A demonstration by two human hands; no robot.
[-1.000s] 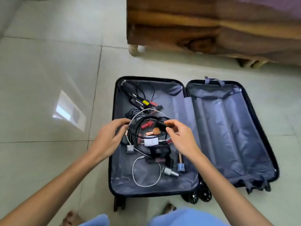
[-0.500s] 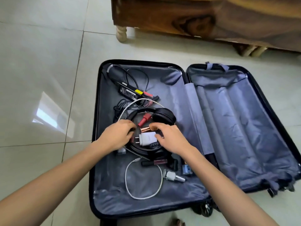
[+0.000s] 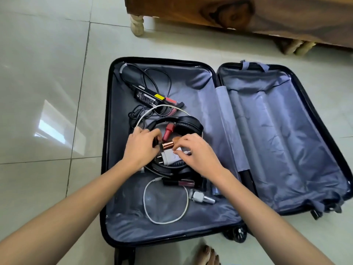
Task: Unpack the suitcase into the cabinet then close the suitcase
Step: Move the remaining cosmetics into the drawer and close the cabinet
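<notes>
Head view: the suitcase lies wide open on the tiled floor, both halves flat. The half on my right shows only grey lining. The half on my left holds all the small things, and both my hands are down in its middle.

My left hand has its fingers curled round the black band of the headphones, which lie flat on the lining with one ear cup toward the far side. My right hand is curled too, fingertips at the right end of a copper tube that lies between my two hands. I cannot tell whether I pinch the tube or only touch it. A white charger sits just under that hand, inside the ring of the headphones. A red lipstick lies tilted just beyond the tube.

Toward the far corner a black adapter rests with its dark cord looped around it. Nearer to me a white cable lies in a loose loop on the lining. Beside it are a dark gloss stick and a pale polish bottle on its side, close to my right forearm.

Beyond the suitcase stands wooden furniture on short turned legs. My bare foot shows at the bottom edge, just outside the case.
</notes>
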